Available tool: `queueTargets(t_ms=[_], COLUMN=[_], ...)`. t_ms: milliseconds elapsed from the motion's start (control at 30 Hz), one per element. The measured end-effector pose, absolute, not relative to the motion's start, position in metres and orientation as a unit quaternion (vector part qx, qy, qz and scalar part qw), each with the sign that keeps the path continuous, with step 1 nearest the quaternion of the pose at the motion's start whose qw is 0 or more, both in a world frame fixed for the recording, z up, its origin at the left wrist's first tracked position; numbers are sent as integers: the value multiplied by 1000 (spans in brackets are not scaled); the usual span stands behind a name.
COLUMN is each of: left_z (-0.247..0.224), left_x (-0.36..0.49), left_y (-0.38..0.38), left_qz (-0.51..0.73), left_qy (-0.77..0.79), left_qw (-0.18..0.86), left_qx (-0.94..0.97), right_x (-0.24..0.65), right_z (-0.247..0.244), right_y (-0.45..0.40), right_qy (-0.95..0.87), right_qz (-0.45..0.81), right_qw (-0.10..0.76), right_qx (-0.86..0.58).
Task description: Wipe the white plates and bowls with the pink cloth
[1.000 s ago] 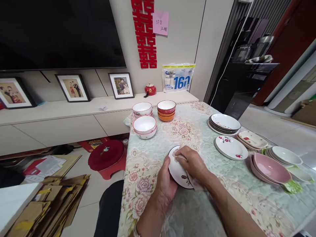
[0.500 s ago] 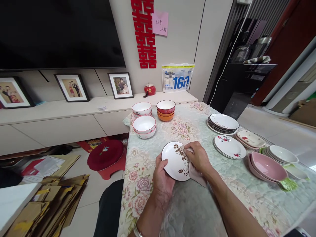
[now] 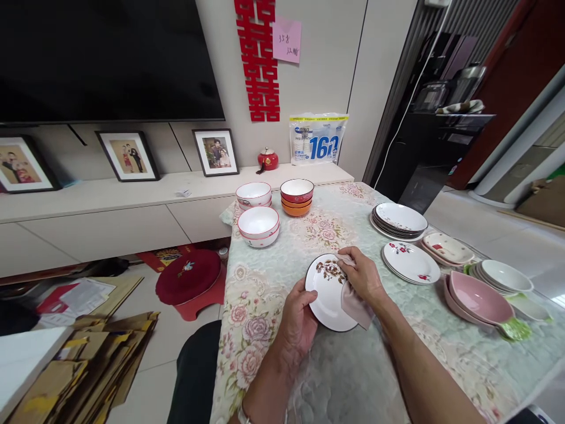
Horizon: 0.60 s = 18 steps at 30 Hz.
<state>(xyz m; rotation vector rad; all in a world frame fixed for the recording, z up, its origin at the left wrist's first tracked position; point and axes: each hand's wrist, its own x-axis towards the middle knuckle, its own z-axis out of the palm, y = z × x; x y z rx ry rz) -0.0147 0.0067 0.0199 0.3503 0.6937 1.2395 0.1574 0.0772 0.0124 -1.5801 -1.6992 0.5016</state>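
A white plate (image 3: 327,300) with a dark rim and brown flowers is held above the table, tilted a little. My left hand (image 3: 296,318) grips its left edge, thumb on top and fingers underneath. My right hand (image 3: 361,275) is closed on a pale pinkish cloth (image 3: 355,305), pressed against the plate's upper right rim. The cloth drapes over the right side of the plate and hides part of it.
On the flowered tablecloth (image 3: 256,330), stacked bowls (image 3: 258,224) and red and orange bowls (image 3: 296,197) stand at the back. Plates (image 3: 410,263), pink leaf-shaped dishes (image 3: 479,299) and small white bowls (image 3: 505,275) line the right. A red stool (image 3: 189,277) is at left.
Both hands and the plate have shifted right. The plate has turned, so its flowers now sit near the top, and the cloth has moved with my right hand along the rim.
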Motion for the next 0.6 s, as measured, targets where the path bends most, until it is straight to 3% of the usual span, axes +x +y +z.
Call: queueTargets(t_ms=[233, 433, 600], left_z=[17, 15, 12], left_x=[-14, -2, -8], left_y=[2, 4, 7], left_qz=[522, 555, 584], left_qy=[320, 332, 324], left_qw=[770, 748, 731], left_qx=[180, 151, 144], right_x=[134, 96, 101], right_z=[17, 22, 17], right_y=[61, 44, 49], right_qy=[-758, -855, -815], right_qz=[143, 144, 131], right_qw=[366, 378, 364], right_qx=[-520, -326, -432])
